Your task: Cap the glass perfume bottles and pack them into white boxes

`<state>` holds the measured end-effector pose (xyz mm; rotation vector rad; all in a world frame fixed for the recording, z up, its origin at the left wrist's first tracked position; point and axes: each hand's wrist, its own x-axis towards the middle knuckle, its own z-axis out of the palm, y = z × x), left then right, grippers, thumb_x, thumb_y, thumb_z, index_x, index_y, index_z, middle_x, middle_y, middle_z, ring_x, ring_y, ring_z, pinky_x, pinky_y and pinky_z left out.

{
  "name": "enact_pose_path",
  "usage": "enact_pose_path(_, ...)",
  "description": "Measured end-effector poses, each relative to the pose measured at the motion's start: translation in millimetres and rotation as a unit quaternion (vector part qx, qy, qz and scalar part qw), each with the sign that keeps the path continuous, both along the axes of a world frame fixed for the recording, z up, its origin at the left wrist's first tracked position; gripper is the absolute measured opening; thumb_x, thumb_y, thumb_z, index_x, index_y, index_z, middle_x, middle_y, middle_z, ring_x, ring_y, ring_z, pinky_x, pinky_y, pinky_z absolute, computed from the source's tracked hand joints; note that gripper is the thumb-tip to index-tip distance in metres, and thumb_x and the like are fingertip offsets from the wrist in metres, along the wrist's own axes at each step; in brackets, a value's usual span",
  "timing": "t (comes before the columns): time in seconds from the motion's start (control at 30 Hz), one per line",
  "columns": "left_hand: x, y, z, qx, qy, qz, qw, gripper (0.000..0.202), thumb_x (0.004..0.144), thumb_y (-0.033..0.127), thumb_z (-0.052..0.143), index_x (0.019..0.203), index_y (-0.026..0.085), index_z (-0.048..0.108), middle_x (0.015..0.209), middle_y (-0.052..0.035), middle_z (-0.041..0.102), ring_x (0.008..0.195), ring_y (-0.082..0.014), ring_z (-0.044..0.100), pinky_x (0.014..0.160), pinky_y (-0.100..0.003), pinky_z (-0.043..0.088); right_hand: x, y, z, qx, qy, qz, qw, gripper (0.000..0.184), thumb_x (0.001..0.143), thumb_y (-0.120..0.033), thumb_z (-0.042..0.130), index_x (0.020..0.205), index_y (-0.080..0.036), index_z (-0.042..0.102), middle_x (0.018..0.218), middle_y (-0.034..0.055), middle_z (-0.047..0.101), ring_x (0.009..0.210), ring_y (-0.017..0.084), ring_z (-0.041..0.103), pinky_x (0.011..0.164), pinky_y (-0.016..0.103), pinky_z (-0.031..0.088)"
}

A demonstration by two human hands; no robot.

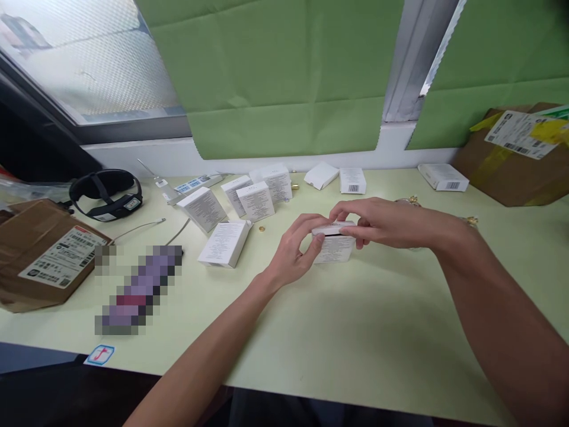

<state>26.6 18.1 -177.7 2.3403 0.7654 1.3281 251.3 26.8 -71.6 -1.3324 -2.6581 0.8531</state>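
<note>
Between my two hands a small white printed box [332,249] stands upright on the pale green table. A dark gap shows beneath its top flap [333,228]. My left hand [296,249] grips the box's left side, thumb on the front and fingers behind the top edge. On the right, my right hand [368,222] pinches the flap, with its thumb at the front edge and its index finger over the top. The inside of the box is hidden. Just behind my right wrist lies a clear item with gold trim [411,201], partly covered by the arm.
Several similar white boxes [255,201] stand to the left, and more lie along the back wall. A small gold ring-like piece [262,229] lies near my left hand. Cardboard parcels [53,255] [511,160] sit at both sides. A pixelated phone-shaped object [142,290] lies front left.
</note>
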Motion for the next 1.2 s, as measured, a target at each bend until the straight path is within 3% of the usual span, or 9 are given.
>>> enact_pose_path(0.2,-0.2,-1.7,-4.8,0.076,0.07,0.024,0.994,0.022,0.093,0.019,0.061,0.113,0.023,0.055,0.131,-0.0125,0.05,0.122,-0.0219,0.054,0.097,-0.041,0.052,5.1,1.9,0.0,-0.027,0.009,-0.02,0.999,0.042,0.095,-0.059,0.04,0.12,-0.032,0.059,0.103,0.005,0.073,0.087,0.024,0.068,0.062,0.03,0.043)
enact_pose_path(0.4,1.2,-3.7,-3.2,0.125,0.073,0.043,0.989,0.021,0.091,0.019,0.064,0.109,0.023,0.055,0.128,-0.0122,0.052,0.123,-0.0233,0.055,0.098,-0.043,0.053,3.9,1.4,0.2,-0.051,0.028,-0.014,0.998,0.043,0.093,-0.059,0.045,0.123,-0.032,0.059,0.108,0.0062,0.073,0.093,0.026,0.069,0.072,0.035,0.047)
enact_pose_path(0.6,3.2,-6.1,0.9,0.121,0.062,0.051,0.989,0.018,0.09,0.019,0.065,0.105,0.023,0.056,0.126,-0.0109,0.054,0.123,-0.023,0.055,0.099,-0.044,0.052,5.0,3.3,-1.7,-0.06,0.026,-0.008,0.998,0.039,0.091,-0.053,0.05,0.124,-0.034,0.056,0.112,0.0025,0.073,0.094,0.024,0.07,0.071,0.032,0.049)
enact_pose_path(0.8,3.7,-6.0,-0.2,0.118,0.054,0.045,0.99,0.016,0.091,0.016,0.065,0.103,0.022,0.057,0.124,-0.0101,0.056,0.122,-0.0214,0.056,0.098,-0.041,0.053,5.7,3.5,0.5,-0.105,0.03,-0.021,0.994,0.048,0.086,-0.061,0.055,0.127,-0.037,0.054,0.111,0.0018,0.074,0.094,0.024,0.071,0.08,0.035,0.051)
enact_pose_path(1.2,5.9,-3.3,-3.9,0.246,0.069,0.129,0.958,0.013,0.088,0.018,0.068,0.097,0.023,0.06,0.103,-0.0045,0.067,0.098,-0.0198,0.061,0.084,-0.037,0.048,3.0,5.8,-2.2,-0.163,0.064,-0.025,0.984,0.04,0.09,-0.059,0.051,0.119,-0.033,0.056,0.124,0.0029,0.066,0.095,0.022,0.072,0.083,0.033,0.054)
